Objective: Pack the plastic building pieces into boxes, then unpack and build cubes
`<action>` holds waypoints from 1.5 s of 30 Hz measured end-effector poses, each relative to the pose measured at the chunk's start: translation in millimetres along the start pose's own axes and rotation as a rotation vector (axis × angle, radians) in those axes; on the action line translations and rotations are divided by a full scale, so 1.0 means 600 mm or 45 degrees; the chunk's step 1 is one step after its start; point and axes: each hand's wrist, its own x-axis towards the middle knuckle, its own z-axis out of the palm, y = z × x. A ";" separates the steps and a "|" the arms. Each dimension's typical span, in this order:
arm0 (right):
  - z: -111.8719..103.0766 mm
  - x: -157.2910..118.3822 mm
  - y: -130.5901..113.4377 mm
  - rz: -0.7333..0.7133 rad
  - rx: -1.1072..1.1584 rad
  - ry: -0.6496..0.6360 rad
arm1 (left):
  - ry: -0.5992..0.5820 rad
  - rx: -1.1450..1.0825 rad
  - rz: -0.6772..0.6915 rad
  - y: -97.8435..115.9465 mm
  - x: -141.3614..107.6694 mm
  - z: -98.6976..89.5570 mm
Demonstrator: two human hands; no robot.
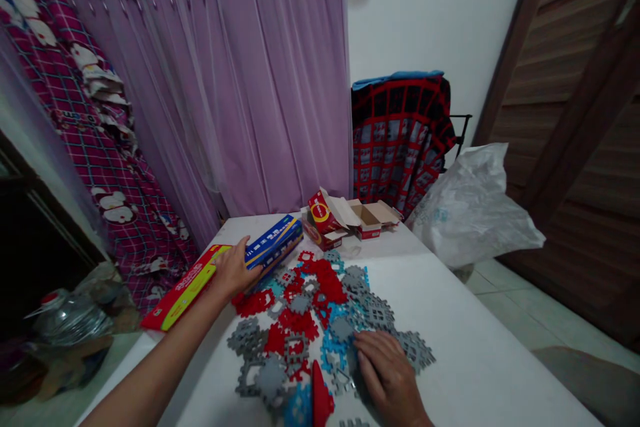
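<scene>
My left hand [236, 269] is closed round the near end of a long blue box [276, 240] at the table's left side. Under my left wrist lies a red and yellow-green box [190, 285]. My right hand [387, 373] rests palm down with fingers extended at the right side of a spread of interlocking plastic pieces. Some are red [325, 280], some grey [377, 310], and several light blue [337, 312]. A grey piece [343, 329] lies at its fingertips. Nearer the front edge stands a red pointed piece [320, 393] beside a blue one [299, 405].
Opened red cartons [327, 217] sit at the white table's [425, 280] far end. Purple curtains [280, 93] hang behind it. A white plastic bag [470, 207] stands beyond the right edge, and a wrapped bottle pack [70, 317] is on the floor at left.
</scene>
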 end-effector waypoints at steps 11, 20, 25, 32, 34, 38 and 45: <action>-0.073 0.077 -0.010 0.087 -0.060 0.064 | -0.234 -0.306 0.703 0.012 -0.185 0.028; -0.066 0.188 -0.009 -0.075 -0.103 -0.849 | -0.146 -0.272 0.719 0.008 -0.203 0.030; -0.066 0.227 -0.008 -0.163 -0.171 -1.127 | -0.074 -0.173 0.613 0.017 -0.212 0.014; -0.062 0.253 -0.016 -0.251 -0.189 -1.300 | -0.110 -0.054 0.604 0.036 -0.220 0.001; -0.061 0.248 -0.018 -0.278 -0.177 -1.300 | -0.093 -0.050 0.608 0.037 -0.223 0.004; -0.058 0.226 -0.015 -0.325 -0.191 -1.237 | -0.065 -0.063 0.615 0.035 -0.224 0.015; -0.049 0.201 -0.002 -0.358 -0.177 -1.154 | -0.078 -0.091 0.609 0.022 -0.224 0.041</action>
